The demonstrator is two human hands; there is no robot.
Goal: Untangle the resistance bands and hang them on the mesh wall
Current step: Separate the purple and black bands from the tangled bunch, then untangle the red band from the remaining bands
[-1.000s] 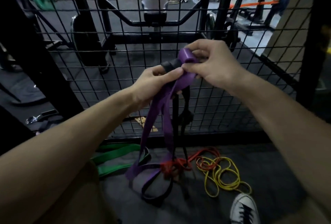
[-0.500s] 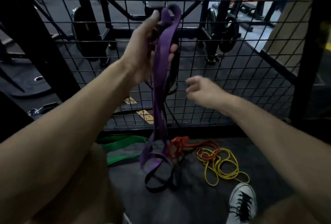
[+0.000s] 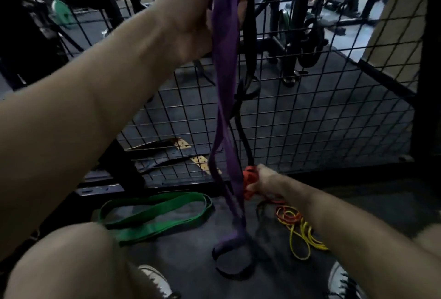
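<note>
My left hand is raised near the top of the view, gripping the upper end of a wide purple band and a black band. Both hang down in front of the black mesh wall, and the purple band's lower loop touches the floor. Low down, my right hand pinches a bunched orange band right beside the hanging purple band. The orange band trails to the floor, where it lies mixed with a thin yellow band.
A green band lies in a flat loop on the dark floor at the left. My knee and two white shoes fill the bottom edge. Behind the mesh stand gym racks and weight plates.
My left hand has lifted the purple and black bands higher. My right hand let go of the top, dropped down and took hold of the orange band near the floor.
</note>
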